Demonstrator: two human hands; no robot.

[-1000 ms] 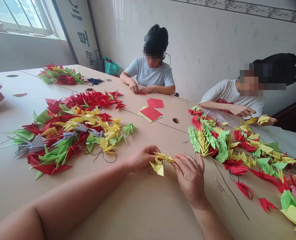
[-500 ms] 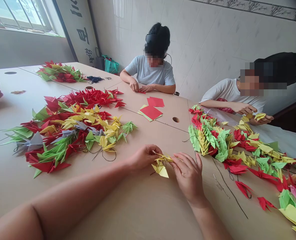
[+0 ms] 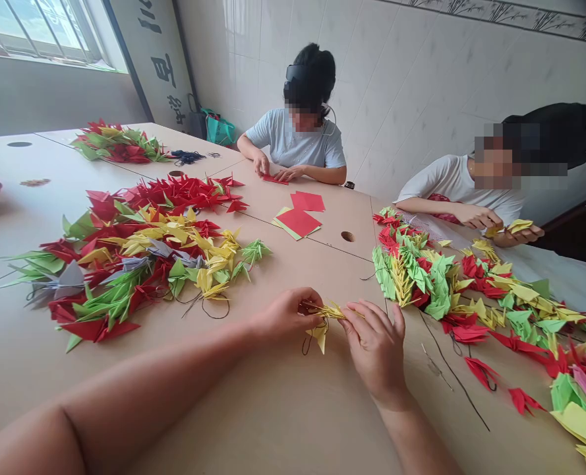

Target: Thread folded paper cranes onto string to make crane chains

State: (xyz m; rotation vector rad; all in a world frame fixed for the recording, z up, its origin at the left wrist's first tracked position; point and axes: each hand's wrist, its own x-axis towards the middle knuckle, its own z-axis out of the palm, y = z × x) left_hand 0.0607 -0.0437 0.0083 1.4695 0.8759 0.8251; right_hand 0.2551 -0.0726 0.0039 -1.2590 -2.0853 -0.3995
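Observation:
Just above the table, my left hand (image 3: 293, 310) is closed in a pinch at the left end of some yellow folded paper cranes (image 3: 329, 311). My right hand (image 3: 376, 346) grips their right end between thumb and fingers. Below the cranes dangles a loop of dark cord (image 3: 306, 343) beside a hanging yellow paper point (image 3: 319, 336). Exactly how the cord runs through the paper is hidden by my fingers. Right of my right hand lie a thin wire-like tool (image 3: 436, 366), a long dark cord (image 3: 463, 386) and loose red paper cranes (image 3: 481, 373).
Strings of coloured paper cranes (image 3: 139, 257) cover the table's left side, and more crane strings (image 3: 421, 277) lie on the right. Red and green paper squares (image 3: 298, 223) rest in the middle. Across the table, two people (image 3: 295, 145) fold paper. Another pile of cranes (image 3: 119, 144) sits farther back.
The yellow cranes between my hands have turned slightly, and the hanging yellow point now shows narrower. My hands stay nearly in place. The person at right has shifted a yellow paper piece slightly.

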